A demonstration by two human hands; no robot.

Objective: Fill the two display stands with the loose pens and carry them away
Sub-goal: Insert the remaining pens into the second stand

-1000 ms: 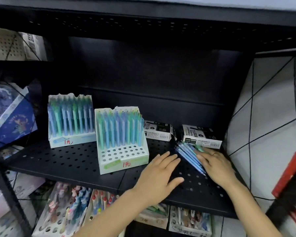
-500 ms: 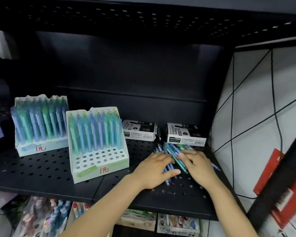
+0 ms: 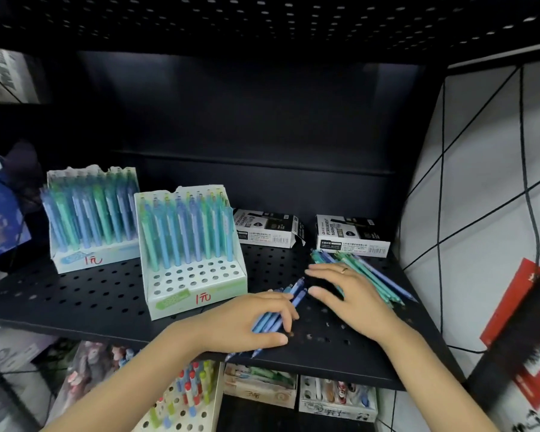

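While L hand (image 3: 250, 319) grips blue pens (image 3: 278, 313), R hand (image 3: 346, 294) lies flat, fingers spread, on teal pens (image 3: 374, 279)

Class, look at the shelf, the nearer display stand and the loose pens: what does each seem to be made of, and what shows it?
Shelf: probably painted metal; thin, matte black, evenly punched with holes.
Nearer display stand: likely printed cardboard; folded panels, ragged top edge.
Loose pens: apparently plastic; smooth blue and teal barrels, finish unclear.
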